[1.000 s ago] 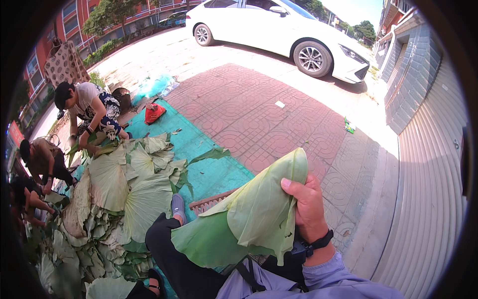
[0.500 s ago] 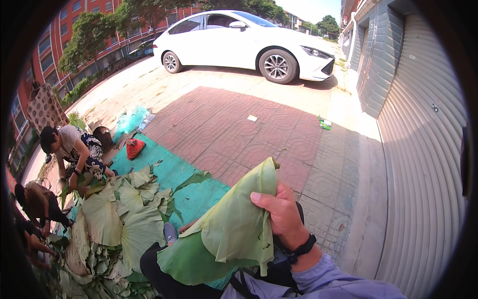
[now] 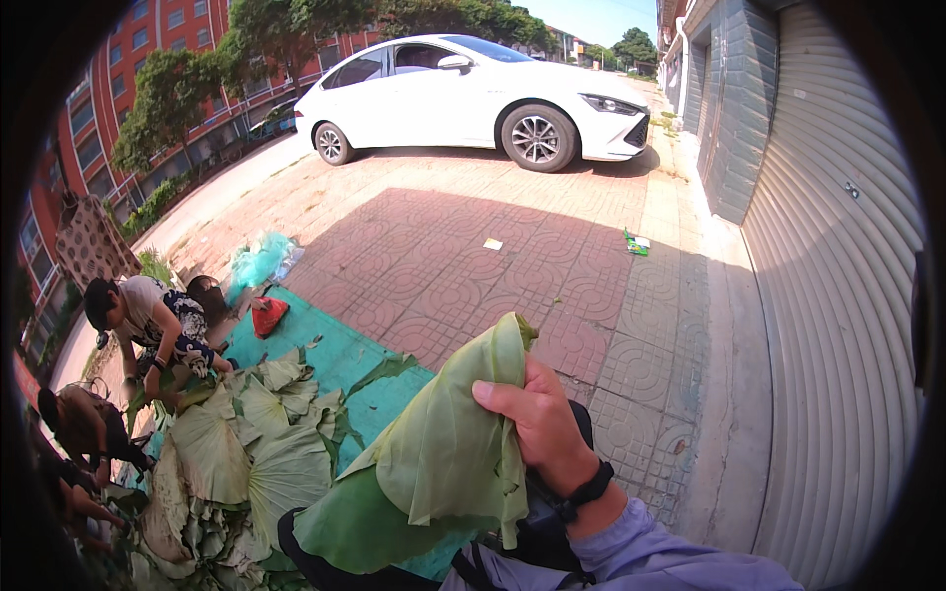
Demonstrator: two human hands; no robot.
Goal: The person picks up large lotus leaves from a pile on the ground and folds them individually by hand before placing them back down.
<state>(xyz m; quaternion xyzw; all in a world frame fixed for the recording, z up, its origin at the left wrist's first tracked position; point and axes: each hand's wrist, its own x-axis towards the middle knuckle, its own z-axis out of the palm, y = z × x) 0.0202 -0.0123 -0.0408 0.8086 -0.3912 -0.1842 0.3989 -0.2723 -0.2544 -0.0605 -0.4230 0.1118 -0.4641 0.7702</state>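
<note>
My right hand [image 3: 547, 419] holds a folded lotus leaf [image 3: 448, 428] near its upper end, the thumb pressed flat on the pale side and the fingers behind it. The leaf narrows to a rolled top and spreads downward to the left over my lap, its lower part a brighter green. My left hand does not show; the leaf could be covering it. Left of my knees lies a large heap of lotus leaves [image 3: 286, 483], overlapping and partly crumpled.
A green ground sheet [image 3: 340, 335] runs under the heap. On it sits a red bag [image 3: 267, 315]. People [image 3: 163, 330] crouch at the left among the leaves. A white car [image 3: 463, 103] stands beyond the paving, and a roller shutter [image 3: 838, 266] rises at the right.
In the picture, the folded leaf and my right hand sit slightly lower and further left. The grip is unchanged. A bit of skin that showed at the leaf's left edge is now out of sight.
</note>
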